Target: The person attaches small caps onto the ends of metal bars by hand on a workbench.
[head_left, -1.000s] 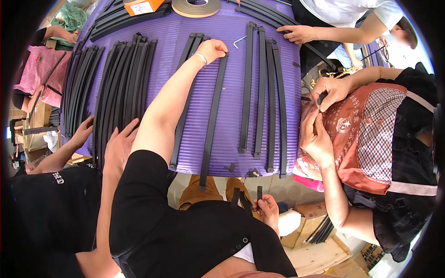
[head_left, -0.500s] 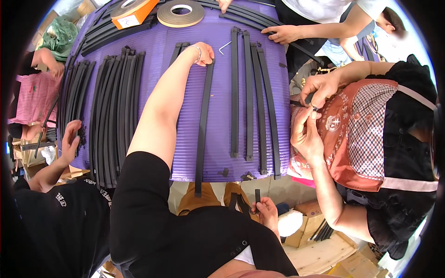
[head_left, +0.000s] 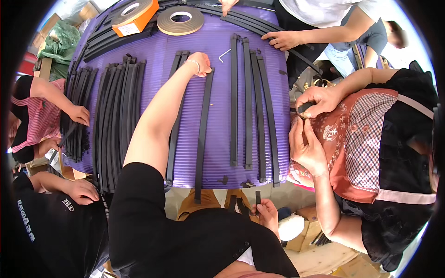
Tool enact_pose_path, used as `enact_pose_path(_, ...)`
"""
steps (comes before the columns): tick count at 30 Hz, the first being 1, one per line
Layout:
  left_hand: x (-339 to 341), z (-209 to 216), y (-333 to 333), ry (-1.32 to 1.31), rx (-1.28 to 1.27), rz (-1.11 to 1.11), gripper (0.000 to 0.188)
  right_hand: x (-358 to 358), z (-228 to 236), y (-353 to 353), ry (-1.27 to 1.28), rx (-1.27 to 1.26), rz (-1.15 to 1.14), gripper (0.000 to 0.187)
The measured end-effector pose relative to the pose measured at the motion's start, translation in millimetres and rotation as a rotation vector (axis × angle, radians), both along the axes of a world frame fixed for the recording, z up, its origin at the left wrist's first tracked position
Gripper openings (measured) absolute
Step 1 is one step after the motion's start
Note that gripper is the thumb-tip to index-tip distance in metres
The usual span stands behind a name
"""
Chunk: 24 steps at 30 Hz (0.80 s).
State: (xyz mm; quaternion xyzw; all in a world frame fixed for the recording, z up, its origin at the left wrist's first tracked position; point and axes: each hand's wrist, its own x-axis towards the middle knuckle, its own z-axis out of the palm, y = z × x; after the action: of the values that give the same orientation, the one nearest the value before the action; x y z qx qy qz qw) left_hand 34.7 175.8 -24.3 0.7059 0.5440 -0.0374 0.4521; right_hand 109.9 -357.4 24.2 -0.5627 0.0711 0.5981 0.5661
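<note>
- One view only, from a camera on the person's head, looking steeply down over a purple table [head_left: 218, 97].
- It sits close: the person's own left arm [head_left: 157, 116] stretches up from the lower edge.
- The fisheye lens bends the long black strips [head_left: 248, 102] toward a dark round rim.
- Co-workers crowd both sides.

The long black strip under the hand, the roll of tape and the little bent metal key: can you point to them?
Long black strip [head_left: 202, 134], head view, the middle of its length.
Roll of tape [head_left: 180, 20], head view, its flat ring, left of the hole.
Bent metal key [head_left: 224, 55], head view, its longer arm.
</note>
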Motion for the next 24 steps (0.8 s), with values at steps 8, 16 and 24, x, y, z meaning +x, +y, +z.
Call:
enact_pose_path(8, -8, -14, -36, -0.076, 0.503, 0.120, 0.009, 3, 2, -6, -0.051, 0.033, 0.031, 0.014)
enact_pose_path(16, -27, -10, -63, -0.255, 0.481, 0.240, 0.015, 6, 4, -15, -0.052, 0.080, 0.055, 0.014)
enact_pose_path(24, -35, 20, -195, 0.192, 0.578, 0.149, 0.052, 10, 8, -19, -0.089, 0.120, 0.081, 0.015)
